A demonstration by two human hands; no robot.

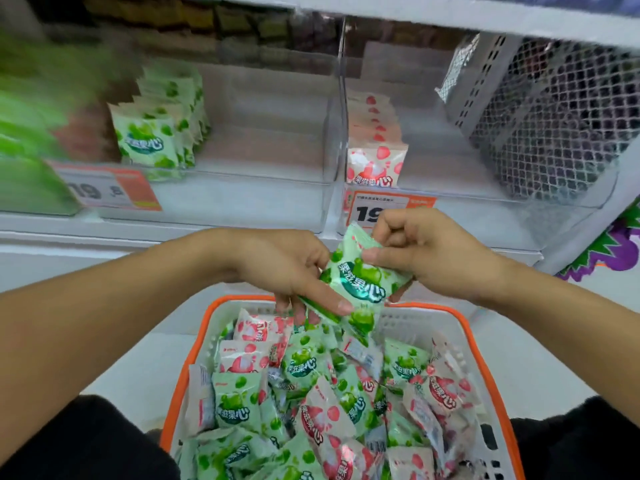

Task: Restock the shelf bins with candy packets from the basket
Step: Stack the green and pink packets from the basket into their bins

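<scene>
Glossy green crinkled plastic candy packet (356,285) pinched between left hand (287,268) and right hand (422,251), above orange-rimmed white perforated plastic basket (485,368) heaped with packets. Beyond, clear rigid acrylic shelf bins (332,133), partly filled.

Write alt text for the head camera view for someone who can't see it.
Both hands, left hand and right hand, hold green candy packets above an orange-rimmed basket of green and pink packets. Behind, clear shelf bins hold a green row and a pink row.
</scene>
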